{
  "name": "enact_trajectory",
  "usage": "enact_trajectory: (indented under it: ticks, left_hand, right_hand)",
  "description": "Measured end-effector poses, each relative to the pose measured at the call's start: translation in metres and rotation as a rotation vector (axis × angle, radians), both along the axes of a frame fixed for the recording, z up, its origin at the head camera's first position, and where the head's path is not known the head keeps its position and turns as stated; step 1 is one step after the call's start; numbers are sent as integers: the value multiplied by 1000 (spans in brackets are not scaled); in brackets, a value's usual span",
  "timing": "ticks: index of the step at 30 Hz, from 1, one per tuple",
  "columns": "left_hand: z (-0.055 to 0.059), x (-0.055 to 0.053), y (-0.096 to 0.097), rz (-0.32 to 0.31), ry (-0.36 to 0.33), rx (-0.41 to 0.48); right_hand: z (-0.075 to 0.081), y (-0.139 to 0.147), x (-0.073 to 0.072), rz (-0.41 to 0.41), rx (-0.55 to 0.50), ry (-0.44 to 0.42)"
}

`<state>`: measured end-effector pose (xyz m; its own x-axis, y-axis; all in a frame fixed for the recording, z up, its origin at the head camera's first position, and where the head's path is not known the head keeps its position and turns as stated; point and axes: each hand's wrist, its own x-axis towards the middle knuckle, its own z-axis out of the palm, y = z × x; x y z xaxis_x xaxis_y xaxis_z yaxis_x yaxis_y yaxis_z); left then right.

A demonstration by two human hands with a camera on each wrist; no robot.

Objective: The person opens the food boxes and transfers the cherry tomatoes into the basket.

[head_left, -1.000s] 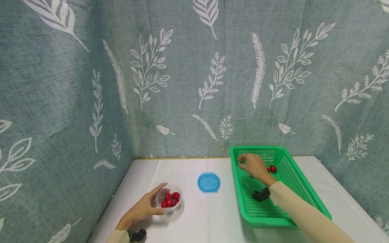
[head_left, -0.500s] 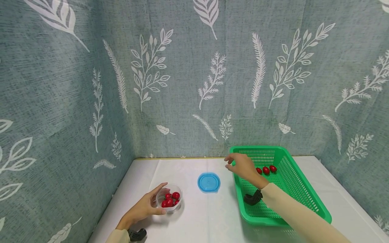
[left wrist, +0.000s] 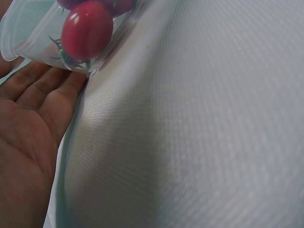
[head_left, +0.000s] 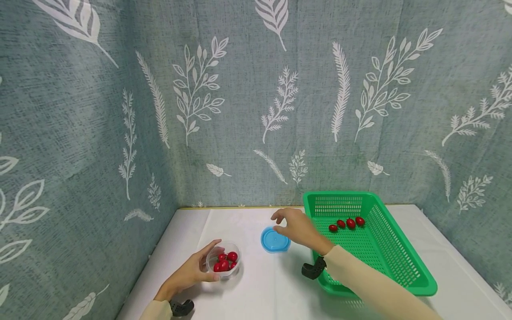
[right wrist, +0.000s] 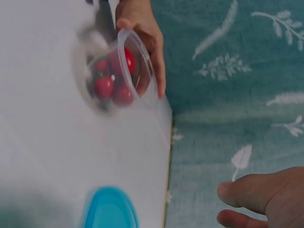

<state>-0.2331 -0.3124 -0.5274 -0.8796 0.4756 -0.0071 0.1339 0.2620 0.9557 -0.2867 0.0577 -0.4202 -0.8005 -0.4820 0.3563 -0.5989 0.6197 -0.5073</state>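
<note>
My left hand [head_left: 191, 270] holds a small clear plastic container [head_left: 229, 275] on the table, thumb on the near side and fingers round the far side. Inside lie several red cherry tomatoes [head_left: 224, 265]; one tomato [left wrist: 87, 30] with a green calyx shows through the wall in the left wrist view. A blue plastic lid [head_left: 276, 241] lies flat to the right of the container. Over the lid's right edge hovers my right hand [head_left: 299, 227], fingers loosely bent. Its thumb [right wrist: 247, 191] and a finger stand apart in the right wrist view, and nothing shows between them.
A green plastic basket [head_left: 416, 264] stands at the right, with several cherry tomatoes [head_left: 350, 223] in a row near its back. My right forearm crosses its near left rim. A grey-green curtain [head_left: 240, 111] with white leaf prints closes off the back and left.
My right hand has moved left, out of the basket and over to the lid, uncovering the row of tomatoes there. My left hand and the container have stayed in place.
</note>
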Motion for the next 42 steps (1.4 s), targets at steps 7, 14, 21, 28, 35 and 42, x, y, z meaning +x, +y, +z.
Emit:
enact_trajectory:
  ticks: [7,14,21,28,35,42]
  left_hand:
    - [0,-2,-1,24,10,-42]
    - [-1,-2,-1,22,8,-25]
    - [0,-2,0,23,-1,-18]
    - [0,-2,0,20,6,-36]
    - [-1,-2,-2,-2,-3,-24]
    - [-2,-2,-3,-8,-7,-22]
  right_hand:
    - [1,-26,8,51,-5,-15]
    - [-2,-50,15,99,46,-18]
    - [-6,-73,24,140,90,-32]
    - [-16,-87,31,171,124,-69]
    - [-25,-95,33,213,141,-80]
    - [-29,-103,35,245,165,-118]
